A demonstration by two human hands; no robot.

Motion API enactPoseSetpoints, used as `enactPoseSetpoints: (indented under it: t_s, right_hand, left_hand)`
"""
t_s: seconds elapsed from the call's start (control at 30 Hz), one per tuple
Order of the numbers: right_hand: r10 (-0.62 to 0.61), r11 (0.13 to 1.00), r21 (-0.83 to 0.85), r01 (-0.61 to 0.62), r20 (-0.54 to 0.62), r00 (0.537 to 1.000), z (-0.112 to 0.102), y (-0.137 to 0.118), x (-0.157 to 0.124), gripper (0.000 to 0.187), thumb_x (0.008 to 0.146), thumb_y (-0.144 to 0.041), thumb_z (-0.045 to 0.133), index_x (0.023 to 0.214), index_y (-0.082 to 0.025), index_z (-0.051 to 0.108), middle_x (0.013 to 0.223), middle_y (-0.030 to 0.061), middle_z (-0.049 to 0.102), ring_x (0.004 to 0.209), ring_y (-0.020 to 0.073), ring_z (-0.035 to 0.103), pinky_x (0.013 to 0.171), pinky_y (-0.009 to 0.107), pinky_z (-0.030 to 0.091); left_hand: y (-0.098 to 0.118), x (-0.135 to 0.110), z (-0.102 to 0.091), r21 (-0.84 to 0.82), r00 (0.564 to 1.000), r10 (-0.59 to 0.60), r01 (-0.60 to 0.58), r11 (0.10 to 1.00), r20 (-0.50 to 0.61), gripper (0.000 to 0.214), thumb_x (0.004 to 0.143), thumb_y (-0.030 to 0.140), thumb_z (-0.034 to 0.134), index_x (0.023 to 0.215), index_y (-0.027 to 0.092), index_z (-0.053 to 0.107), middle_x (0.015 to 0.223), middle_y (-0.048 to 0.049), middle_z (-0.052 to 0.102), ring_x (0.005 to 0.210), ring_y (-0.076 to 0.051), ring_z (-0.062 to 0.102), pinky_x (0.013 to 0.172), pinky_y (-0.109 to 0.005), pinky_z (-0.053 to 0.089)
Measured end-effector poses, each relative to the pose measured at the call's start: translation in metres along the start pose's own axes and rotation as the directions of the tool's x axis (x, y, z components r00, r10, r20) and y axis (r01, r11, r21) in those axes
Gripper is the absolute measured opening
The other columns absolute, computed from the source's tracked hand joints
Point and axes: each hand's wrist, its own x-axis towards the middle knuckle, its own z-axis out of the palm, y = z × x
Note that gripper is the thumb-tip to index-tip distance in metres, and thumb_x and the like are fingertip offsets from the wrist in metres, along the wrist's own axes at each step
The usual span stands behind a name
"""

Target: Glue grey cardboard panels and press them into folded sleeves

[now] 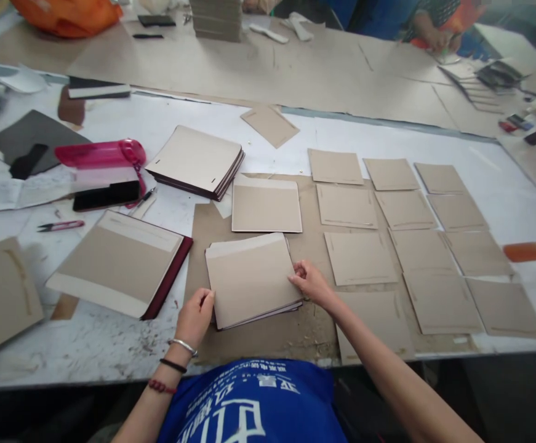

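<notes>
A small stack of grey cardboard covers (252,278) with dark edges lies in front of me on a brown board (268,332). My left hand (196,317) grips its left edge, fingers curled over the card. At the stack's right edge my right hand (311,282) pinches the top sheet. Just beyond lies a single grey cover (266,206). To the right, several flat grey cardboard squares (406,209) are laid out in rows.
A larger cover stack with maroon edges (122,261) lies at left, another stack (196,161) behind it. A pink case (101,152), black phone (106,195) and small snips (60,226) sit at far left. Another person (434,31) works at the far table.
</notes>
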Motion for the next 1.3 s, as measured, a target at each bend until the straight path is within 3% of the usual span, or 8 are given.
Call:
enactPoseSetpoints:
  t_s: [0.3, 1.3]
  right_hand:
    - [-0.058, 0.991, -0.121, 0.057, -0.002, 0.998, 0.002, 0.001, -0.002, 0.014, 0.071, -0.025, 0.053, 0.081, -0.019, 0.044, 0.067, -0.0041, 0.047, 0.062, 0.0125, 0.046, 0.061, 0.025, 0.036]
    - [-0.089, 0.975, -0.203, 0.086, -0.001, 0.996, 0.006, 0.015, 0.003, 0.021, 0.069, -0.039, 0.049, 0.078, -0.021, 0.042, 0.062, -0.0025, 0.049, 0.056, 0.0153, 0.049, 0.057, 0.029, 0.039]
  left_hand:
    - [-0.002, 0.003, 0.006, 0.121, 0.999, -0.005, 0.001, 0.993, 0.035, 0.025, 0.076, 0.039, 0.035, 0.065, 0.021, 0.048, 0.056, 0.0009, 0.052, 0.058, -0.016, 0.052, 0.056, -0.025, 0.035]
    - [-0.007, 0.012, 0.01, 0.123, 0.991, -0.137, 0.135, 0.983, 0.007, 0.021, 0.078, 0.029, 0.044, 0.065, 0.018, 0.057, 0.06, -0.0009, 0.059, 0.061, -0.013, 0.052, 0.059, -0.024, 0.034]
